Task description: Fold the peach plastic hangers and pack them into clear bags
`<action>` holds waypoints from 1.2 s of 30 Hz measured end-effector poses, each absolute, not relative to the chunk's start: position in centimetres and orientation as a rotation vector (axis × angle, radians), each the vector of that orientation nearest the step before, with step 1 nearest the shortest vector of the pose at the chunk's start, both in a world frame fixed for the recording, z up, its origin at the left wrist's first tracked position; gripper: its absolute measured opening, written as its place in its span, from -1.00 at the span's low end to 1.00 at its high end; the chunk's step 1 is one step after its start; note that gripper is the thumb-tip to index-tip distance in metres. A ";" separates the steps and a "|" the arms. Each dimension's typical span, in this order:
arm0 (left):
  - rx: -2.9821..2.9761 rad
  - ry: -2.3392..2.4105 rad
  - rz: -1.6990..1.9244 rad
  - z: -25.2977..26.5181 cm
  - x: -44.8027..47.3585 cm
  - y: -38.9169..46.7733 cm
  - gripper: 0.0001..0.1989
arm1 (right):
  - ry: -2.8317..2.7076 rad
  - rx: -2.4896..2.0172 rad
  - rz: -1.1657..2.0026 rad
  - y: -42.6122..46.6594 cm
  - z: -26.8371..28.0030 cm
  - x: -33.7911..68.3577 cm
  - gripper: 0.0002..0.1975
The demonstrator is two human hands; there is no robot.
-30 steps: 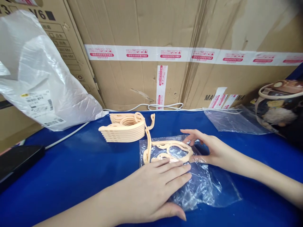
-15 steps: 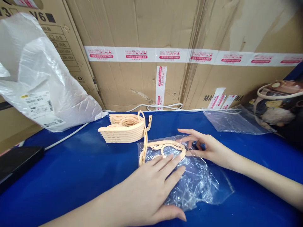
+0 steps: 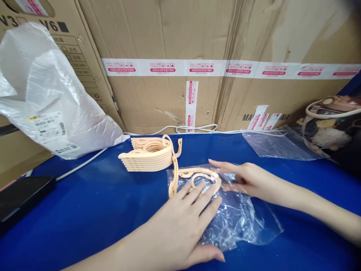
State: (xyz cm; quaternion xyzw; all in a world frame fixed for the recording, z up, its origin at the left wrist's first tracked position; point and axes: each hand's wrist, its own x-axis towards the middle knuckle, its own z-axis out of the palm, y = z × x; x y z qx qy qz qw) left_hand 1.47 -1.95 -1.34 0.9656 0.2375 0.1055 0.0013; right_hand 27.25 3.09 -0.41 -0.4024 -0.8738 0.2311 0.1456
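A beige folding hanger (image 3: 203, 172) lies in or under a clear plastic bag (image 3: 242, 222) on the blue tabletop. My left hand (image 3: 180, 222) rests flat over hanger and bag, fingers spread, hiding the hanger's lower part. At the bag's upper right side is my right hand (image 3: 248, 180), its index finger and thumb stretched out and apart next to the hanger's rounded end. Clear film overlaps its fingertips; whether they touch the hanger I cannot tell. Behind, a stack of matching folded hangers (image 3: 149, 160) stands, with a hook and arm reaching down toward the bag.
Large cardboard boxes (image 3: 158, 34) form a wall along the back. A white packing bag (image 3: 56, 101) leans at left, above a dark phone-like device (image 3: 25, 199). A white cable (image 3: 197, 130) runs along the back; another clear bag (image 3: 276, 145) and a dark bag (image 3: 332, 131) sit right.
My right hand has shifted slightly, its fingers lying closer to the film at the bag's upper right. My left hand stays flat on the bag. The view has tilted slightly.
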 end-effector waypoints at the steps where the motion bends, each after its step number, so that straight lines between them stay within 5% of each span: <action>1: 3.024 0.779 0.323 -1.4 1.5 -2.0 -0.24 | -2.580 -1.169 0.579 3.1 0.1 27.6 -0.33; 8: 2.905 0.797 0.187 -0.6 1.6 -2.1 -0.31 | -2.579 -1.227 0.133 5.9 4.7 26.8 -0.68; 14: 2.879 0.780 0.261 -0.9 1.4 -1.8 -0.16 | -2.568 -1.036 0.401 10.1 3.7 19.3 -0.56; 21: 2.935 0.797 0.260 -1.4 1.1 -1.9 -0.15 | -2.434 -0.919 0.877 12.7 1.3 15.9 -0.74; 32: 3.268 0.654 0.505 -2.1 1.4 -2.4 -0.38 | -2.121 -0.841 0.986 11.4 4.3 18.2 -0.85; 36: 3.092 0.698 0.429 -1.8 1.3 -2.5 -0.43 | -2.001 -0.929 0.739 8.3 6.7 21.0 -0.86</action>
